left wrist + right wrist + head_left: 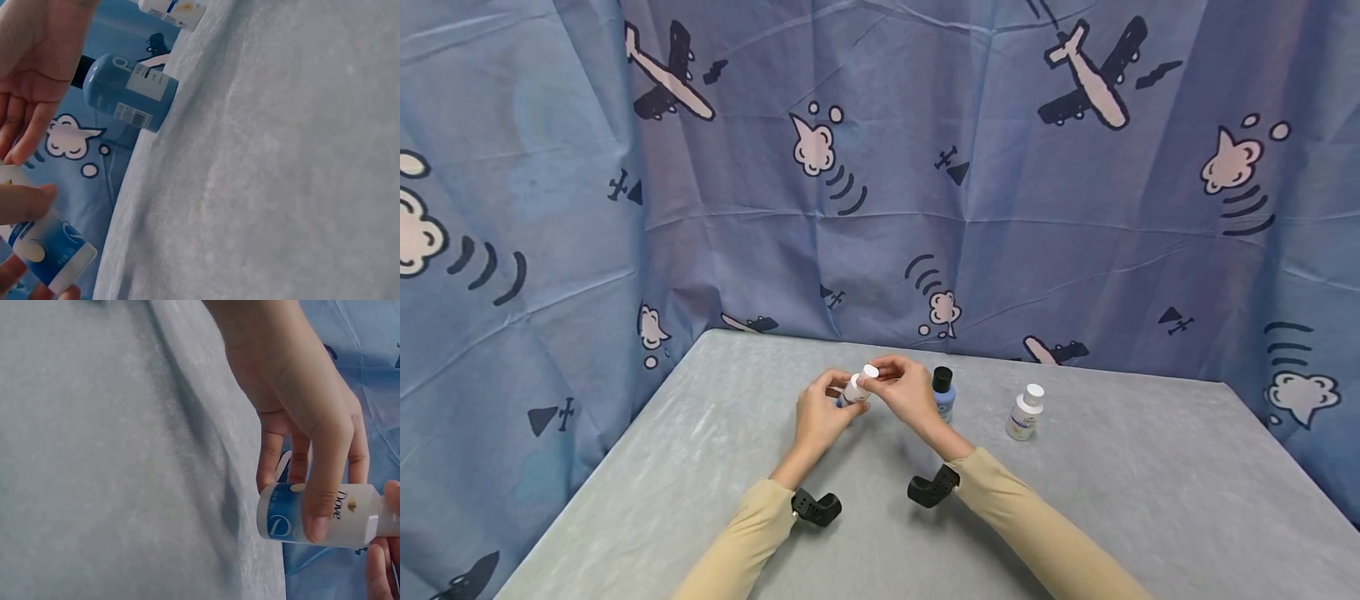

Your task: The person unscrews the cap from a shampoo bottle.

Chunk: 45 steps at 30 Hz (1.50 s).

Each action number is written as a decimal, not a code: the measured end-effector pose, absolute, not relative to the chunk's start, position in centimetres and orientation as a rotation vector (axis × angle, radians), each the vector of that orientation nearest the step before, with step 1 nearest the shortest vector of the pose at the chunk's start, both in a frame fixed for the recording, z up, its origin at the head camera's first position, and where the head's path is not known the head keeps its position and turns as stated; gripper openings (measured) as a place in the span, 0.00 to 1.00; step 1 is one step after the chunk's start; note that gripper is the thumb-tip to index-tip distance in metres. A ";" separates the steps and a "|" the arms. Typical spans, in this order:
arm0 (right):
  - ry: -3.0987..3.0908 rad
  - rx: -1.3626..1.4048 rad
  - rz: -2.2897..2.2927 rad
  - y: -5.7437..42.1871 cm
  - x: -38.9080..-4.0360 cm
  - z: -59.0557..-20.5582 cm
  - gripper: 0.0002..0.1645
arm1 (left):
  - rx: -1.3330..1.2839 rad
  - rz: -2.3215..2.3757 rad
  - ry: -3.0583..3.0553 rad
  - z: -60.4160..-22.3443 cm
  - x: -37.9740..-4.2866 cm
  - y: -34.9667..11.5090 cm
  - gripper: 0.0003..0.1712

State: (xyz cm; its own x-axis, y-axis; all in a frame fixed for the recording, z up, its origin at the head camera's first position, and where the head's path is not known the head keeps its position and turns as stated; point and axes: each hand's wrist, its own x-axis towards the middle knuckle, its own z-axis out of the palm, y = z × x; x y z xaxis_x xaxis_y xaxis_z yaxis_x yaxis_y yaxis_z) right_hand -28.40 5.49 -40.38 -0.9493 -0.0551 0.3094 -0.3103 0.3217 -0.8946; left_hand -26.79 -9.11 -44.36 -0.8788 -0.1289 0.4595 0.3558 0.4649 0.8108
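- The left hand [818, 418] is clamped round the body of a small Dove bottle [353, 515], its thumb pressed across the front and other fingers behind.
- The right hand [912, 393] has its thumb and fingers pinched together on the bottle's white cap [870, 372]; whether the cap is loose or tight cannot be told.
- The Dove bottle is held tilted above the counter [1075, 508], between the two hands, its cap end toward the right hand. Its body is white near the neck and blue toward the base, with the brand name printed on the white part.
- Just beside the right hand, on its right, a blue bottle [946, 402] with a black cap [942, 379] stands upright on the counter, partly hidden by that hand; the left wrist view shows a pale label [147, 84] and a barcode on it.
- Farther right, apart from the blue bottle, a white bottle [1022, 418] with a white top stands upright.
- Both arms wear beige sleeves [1037, 529] and black wrist devices [934, 487].
- Behind the counter hangs a blue curtain [887, 50] printed with aeroplanes and clouds.
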 end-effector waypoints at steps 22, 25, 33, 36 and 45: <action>-2.504 0.424 1.614 6.1 -28.8 -39.1 0.14 | -0.307 -1.434 -2.367 -43.8 -26.8 -10.0 0.20; -2.503 0.469 1.614 6.1 -29.0 -39.4 0.13 | -0.371 -1.430 -2.398 -43.8 -26.8 -10.3 0.20; -2.547 0.607 1.628 6.3 -29.3 -39.7 0.17 | -0.469 -1.411 -2.472 -43.7 -27.0 -11.0 0.21; -2.549 0.660 1.661 6.3 -29.4 -39.8 0.19 | -0.488 -1.415 -2.500 -43.6 -27.1 -11.1 0.22; -2.570 0.691 1.667 6.2 -29.4 -39.9 0.21 | -0.353 -1.471 -2.436 -44.0 -26.9 -10.8 0.25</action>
